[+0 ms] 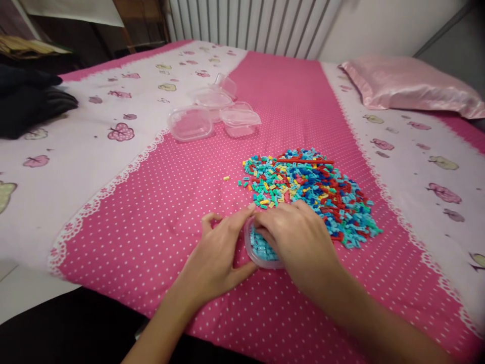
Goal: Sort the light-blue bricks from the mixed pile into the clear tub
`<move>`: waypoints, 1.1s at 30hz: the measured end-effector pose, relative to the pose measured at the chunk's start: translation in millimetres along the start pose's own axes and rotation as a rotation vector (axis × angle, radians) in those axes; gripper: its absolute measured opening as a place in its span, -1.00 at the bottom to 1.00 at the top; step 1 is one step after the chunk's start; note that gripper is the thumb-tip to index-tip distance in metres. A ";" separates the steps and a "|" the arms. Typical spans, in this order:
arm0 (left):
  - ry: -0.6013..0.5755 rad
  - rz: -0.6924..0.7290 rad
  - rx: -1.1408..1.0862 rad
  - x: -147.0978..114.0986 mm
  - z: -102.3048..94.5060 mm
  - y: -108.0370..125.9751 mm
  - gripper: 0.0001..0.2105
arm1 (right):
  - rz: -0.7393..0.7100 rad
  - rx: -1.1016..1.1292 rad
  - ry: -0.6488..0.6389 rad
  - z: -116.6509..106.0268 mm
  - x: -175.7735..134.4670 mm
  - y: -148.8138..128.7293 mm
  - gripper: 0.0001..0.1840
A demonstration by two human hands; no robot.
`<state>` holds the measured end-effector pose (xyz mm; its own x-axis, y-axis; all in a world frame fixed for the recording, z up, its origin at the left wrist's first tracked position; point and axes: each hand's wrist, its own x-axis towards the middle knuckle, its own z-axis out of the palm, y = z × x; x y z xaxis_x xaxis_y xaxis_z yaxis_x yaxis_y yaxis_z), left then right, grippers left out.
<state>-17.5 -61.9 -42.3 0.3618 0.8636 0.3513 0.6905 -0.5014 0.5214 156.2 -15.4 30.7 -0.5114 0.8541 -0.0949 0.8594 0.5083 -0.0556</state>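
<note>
No legible txt / nos.

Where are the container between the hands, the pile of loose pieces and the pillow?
container [264,264]: head view, on its near rim.
pile of loose pieces [318,189]: head view, on the middle of the heap.
pillow [411,83]: head view, on its pink upper surface.

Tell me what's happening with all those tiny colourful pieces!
A person's left hand holds the side of a small clear plastic tub containing light-blue plastic pieces. The right hand reaches over it, fingertips hidden. Just beyond lies a heap of tiny multicoloured plastic pieces, with a thin red stick on top. More clear plastic containers sit farther back on the pink polka-dot bedsheet.
</note>
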 end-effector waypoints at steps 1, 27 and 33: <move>0.003 -0.004 -0.004 -0.3 0.2 0.2 -0.15 | -0.003 -0.013 -0.022 -0.4 0.9 -0.5 -0.79; 0.006 0.017 0.004 -2.1 1.4 -2.6 -0.22 | -0.027 -0.079 -0.010 2.2 5.1 -1.4 -0.84; -0.006 0.012 -0.014 -1.5 1.4 -1.5 -0.22 | 0.030 -0.103 0.087 10.9 7.1 -7.2 -0.79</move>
<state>-18.1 -62.3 -44.7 0.3737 0.8579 0.3527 0.6774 -0.5122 0.5280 146.4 -14.1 19.6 -0.4876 0.8730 -0.0085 0.8718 0.4874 0.0487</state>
